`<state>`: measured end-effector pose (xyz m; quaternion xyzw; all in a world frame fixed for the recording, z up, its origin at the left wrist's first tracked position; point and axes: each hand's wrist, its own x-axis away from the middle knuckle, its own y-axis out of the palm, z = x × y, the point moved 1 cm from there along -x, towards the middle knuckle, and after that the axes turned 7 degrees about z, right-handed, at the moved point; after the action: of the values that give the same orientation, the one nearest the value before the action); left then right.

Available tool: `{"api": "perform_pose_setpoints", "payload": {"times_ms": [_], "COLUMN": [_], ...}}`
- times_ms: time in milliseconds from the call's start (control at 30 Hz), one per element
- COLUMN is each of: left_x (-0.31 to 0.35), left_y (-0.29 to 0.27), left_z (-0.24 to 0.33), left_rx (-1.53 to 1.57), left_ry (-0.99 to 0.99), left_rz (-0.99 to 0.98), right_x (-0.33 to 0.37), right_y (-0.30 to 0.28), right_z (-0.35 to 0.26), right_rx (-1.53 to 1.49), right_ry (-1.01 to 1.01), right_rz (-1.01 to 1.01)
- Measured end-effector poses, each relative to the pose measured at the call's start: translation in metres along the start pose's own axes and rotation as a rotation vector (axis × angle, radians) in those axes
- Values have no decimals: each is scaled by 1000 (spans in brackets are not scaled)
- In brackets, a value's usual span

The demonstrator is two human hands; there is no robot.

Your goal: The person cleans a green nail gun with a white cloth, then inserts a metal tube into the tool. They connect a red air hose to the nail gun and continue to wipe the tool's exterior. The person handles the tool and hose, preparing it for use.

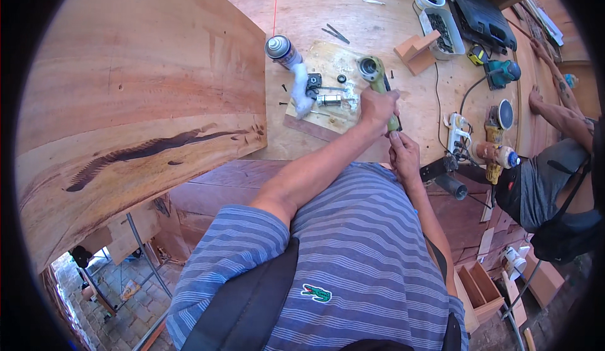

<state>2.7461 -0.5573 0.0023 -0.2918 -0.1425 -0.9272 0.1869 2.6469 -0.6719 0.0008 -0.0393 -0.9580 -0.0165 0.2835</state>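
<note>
An olive-green tool body with a round, hollow head stands out over a small work board. My left hand is closed around its handle just below the head. At the handle's lower end, my right hand has its fingers curled in; whether they grip the handle or a small part is hidden. Left of the tool lie a silver cylindrical part, a black square part and a small black ring. A crumpled white cloth lies beside a spray can with a red straw.
A large wooden panel rises along my left. Toward the right are wood blocks, a tub of screws, a teal sander, a power strip and a yellow grinder. Another person's arm rests at far right.
</note>
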Motion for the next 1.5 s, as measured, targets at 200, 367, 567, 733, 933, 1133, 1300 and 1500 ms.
{"api": "perform_pose_setpoints", "payload": {"times_ms": [200, 367, 567, 733, 933, 1133, 1300, 1500], "left_x": [9, 17, 4, 5, 15, 15, 8, 20], "left_y": [3, 1, -6, -11, -9, -3, 1, 10], "left_z": [-12, -2, -9, -6, 10, -3, -18, 5], "left_rx": [-14, -39, 201, 185, 25, -116, -451, -604], "left_ry": [52, 51, -79, -148, -109, 25, 209, 127], "left_rz": [-18, -61, -277, -393, -392, -379, -259, -214], "right_x": [5, 4, 5, -9, -10, -12, -2, 3], "right_y": [-10, -15, -9, 5, 2, -2, -9, -14], "right_z": [19, 20, -4, -9, -3, -3, -17, -15], "right_rx": [-96, -93, -455, -325, -240, -172, 226, 587], "right_ry": [10, 10, 222, 487, 339, 443, 152, -440], "right_rz": [-21, -72, -162, -27, 47, 168, 276, 356]}}
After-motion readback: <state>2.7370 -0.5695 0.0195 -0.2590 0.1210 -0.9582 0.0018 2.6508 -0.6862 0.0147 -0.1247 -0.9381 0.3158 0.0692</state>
